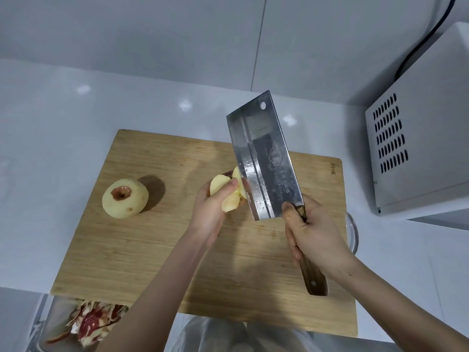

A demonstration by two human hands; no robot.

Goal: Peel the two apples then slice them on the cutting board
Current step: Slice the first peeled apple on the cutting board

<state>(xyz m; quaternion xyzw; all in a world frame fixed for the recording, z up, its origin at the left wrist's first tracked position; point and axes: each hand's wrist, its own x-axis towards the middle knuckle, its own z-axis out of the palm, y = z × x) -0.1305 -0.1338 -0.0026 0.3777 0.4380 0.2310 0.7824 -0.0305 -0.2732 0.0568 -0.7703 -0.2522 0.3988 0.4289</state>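
A cut, peeled apple (218, 185) is held just above the middle of a wooden cutting board (152, 250). At least three pale pieces show, bunched together. The left hand (210, 209) reaches in from below, fingers and thumb curled around the pieces and holding them as one cluster. The right hand (312, 232) is wrapped tightly around the dark wooden handle of a cleaver (264, 158), thumb near where blade meets handle. The broad steel blade is tilted, its flat face turned up to the camera, tip pointing away from the person. Its cutting edge lies against the right side of the held pieces. Both forearms are bare and angle inward from the bottom of the view.

There are two apples: the cut one and a whole peeled apple (125, 196), which sits on the left part of the board with its hollow facing up, well apart from the hands. One cleaver, one board.

The board lies on a white worktop (50, 123), its near edge at the worktop's front edge. Bare board shows in front of the whole apple and to the right of the cleaver. A glass bowl (354, 232) peeks out past the board's right edge. A white appliance (418, 148) stands to the far right. Red apple peels (94, 321) lie in a clear container below the board's near left corner.
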